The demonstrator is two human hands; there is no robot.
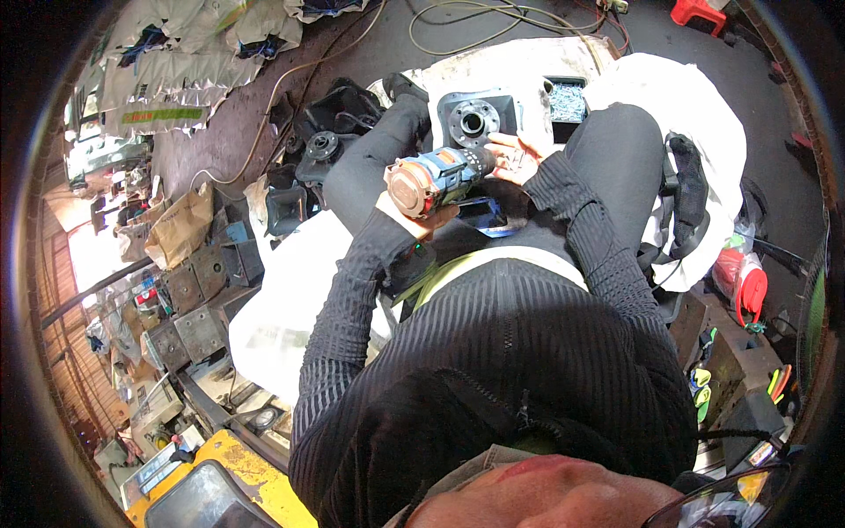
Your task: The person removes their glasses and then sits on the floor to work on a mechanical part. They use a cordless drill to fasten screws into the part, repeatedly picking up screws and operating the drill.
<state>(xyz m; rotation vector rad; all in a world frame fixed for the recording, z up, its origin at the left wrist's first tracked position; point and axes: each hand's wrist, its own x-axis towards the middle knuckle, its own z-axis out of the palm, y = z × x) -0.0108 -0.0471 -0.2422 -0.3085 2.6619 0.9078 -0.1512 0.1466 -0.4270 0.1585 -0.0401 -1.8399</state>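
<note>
My left hand (443, 216) is wrapped round the grip of a cordless drill (431, 180), blue and black with an orange-brown back end. The drill's chuck points right, toward my right hand (519, 161). That hand is palm up with its fingers stretched out. Small bits seem to lie on the palm, too small to make out. Just beyond both hands, between my knees, sits a dark grey housing (451, 107) with a round flange (473, 121), which has a ring of holes and a central bore. An open box of small bluish metal pieces (568, 101) stands to its right.
More dark flanged housings (321, 145) lie beyond my left knee. White sacking (704, 114) spreads around my legs. Cables (458, 26) trail over the floor at the far side. Metal blocks (198, 330) stand at left; a red stool (698, 13) is at far right.
</note>
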